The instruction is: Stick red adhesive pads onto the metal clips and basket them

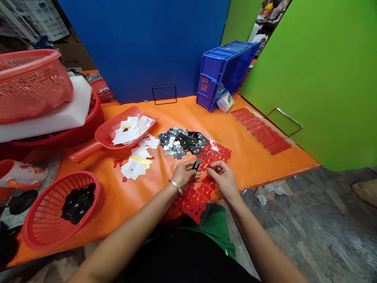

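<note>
My left hand (185, 173) is closed on a small black metal plate (196, 164) with a bright spot, held between thumb and fingers. Just right of it, my right hand (223, 175) is pinched over a sheet of red T-shaped stickers (203, 192); what is between its fingertips is too small to tell. The sheet lies slanting along the table edge, partly hidden by both hands, with its near end over my lap. Beyond my hands, a pile of black and silvery metal plates (178, 142) touches the sheet's far end.
On the orange table (165, 114) are a red scoop (101, 135) with paper slips, loose slips (137, 167), and a red basket (38, 220) with black parts. A blue bin (210, 78) stands at the back, a second red sheet (260, 129) lies right, and stacked baskets (32, 90) stand left.
</note>
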Demonstrator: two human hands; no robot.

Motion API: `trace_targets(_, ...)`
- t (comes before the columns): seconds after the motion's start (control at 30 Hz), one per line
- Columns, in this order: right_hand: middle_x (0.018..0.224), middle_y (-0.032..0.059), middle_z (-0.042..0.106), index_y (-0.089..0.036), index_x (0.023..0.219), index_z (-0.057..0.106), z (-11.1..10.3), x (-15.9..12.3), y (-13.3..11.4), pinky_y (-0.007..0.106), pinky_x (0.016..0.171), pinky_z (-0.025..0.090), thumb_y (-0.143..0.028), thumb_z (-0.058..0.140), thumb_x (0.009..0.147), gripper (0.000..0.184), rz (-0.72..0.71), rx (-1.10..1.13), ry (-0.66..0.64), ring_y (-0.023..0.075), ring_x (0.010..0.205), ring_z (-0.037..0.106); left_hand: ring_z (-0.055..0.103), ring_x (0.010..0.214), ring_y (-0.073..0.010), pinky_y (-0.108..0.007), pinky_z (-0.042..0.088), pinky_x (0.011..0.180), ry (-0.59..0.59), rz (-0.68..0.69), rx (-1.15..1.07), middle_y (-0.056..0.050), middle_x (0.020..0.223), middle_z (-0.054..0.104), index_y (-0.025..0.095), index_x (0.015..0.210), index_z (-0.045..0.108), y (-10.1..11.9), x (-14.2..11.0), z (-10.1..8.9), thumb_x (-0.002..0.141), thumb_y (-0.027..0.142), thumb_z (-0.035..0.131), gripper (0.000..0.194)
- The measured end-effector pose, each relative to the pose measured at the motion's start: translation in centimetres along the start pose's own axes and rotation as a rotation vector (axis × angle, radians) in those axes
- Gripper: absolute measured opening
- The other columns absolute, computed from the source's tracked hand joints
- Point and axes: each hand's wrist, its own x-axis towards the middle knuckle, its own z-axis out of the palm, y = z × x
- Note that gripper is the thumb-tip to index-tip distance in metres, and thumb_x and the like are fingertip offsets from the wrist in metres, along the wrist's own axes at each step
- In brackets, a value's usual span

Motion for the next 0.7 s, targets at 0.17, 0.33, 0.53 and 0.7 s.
trace_targets(0.17, 0.066, -0.0018, 0.055, -0.020, 0.073, 0.052, 3.3, -2.4, -1.6, 0.024, 0.054, 0.043, -0.036, 0.070, 0.066, 0.025, -0.005, 0.055, -0.139, 0.0118, 0.059, 0.051, 0.068, 0.069, -0.0148, -0.021, 0.053, 0.062, 0.012, 0.028, -0.027, -0.010, 0.085, 0.071, 0.009, 0.094, 0.064, 0.3, -4.7, -2.9, 0.067, 0.003, 0.067, 0.028)
trace_targets(0.33, 0.068, -0.0009, 0.056, -0.021, 0.074, 0.052, 5.8, -3.9, -2.1, 0.023, 0.052, 0.044, -0.035, 0.069, 0.067, 0.024, -0.001, 0.067, -0.227, 0.0126, 0.062, 0.053, 0.068, 0.069, -0.0136, -0.018, 0.051, 0.060, 0.080, 0.016, -0.069, -0.009, 0.085, 0.071, 0.010, 0.099, 0.065, -0.2, -7.7, -4.4, 0.066, 0.005, 0.069, 0.034)
trace_targets(0.53, 0.073, 0.0000, 0.058, -0.021, 0.077, 0.052, 7.2, -5.0, -2.5, 0.025, 0.055, 0.048, -0.037, 0.069, 0.069, 0.024, 0.041, 0.084, -0.261, 0.0135, 0.064, 0.055, 0.066, 0.064, -0.0110, -0.019, 0.052, 0.059, 0.088, 0.027, -0.119, -0.009, 0.086, 0.071, 0.009, 0.100, 0.066, 0.0, -9.0, -4.8, 0.068, 0.004, 0.066, 0.032)
trace_targets(0.7, 0.072, 0.0001, 0.057, -0.021, 0.078, 0.053, 7.6, -5.6, -2.8, 0.026, 0.056, 0.050, -0.035, 0.069, 0.070, 0.023, 0.032, 0.056, -0.250, 0.0137, 0.064, 0.055, 0.064, 0.061, -0.0097, -0.020, 0.052, 0.060, 0.083, 0.056, -0.096, -0.009, 0.088, 0.071, 0.009, 0.100, 0.067, 0.1, -9.3, -5.0, 0.070, 0.003, 0.063, 0.031)
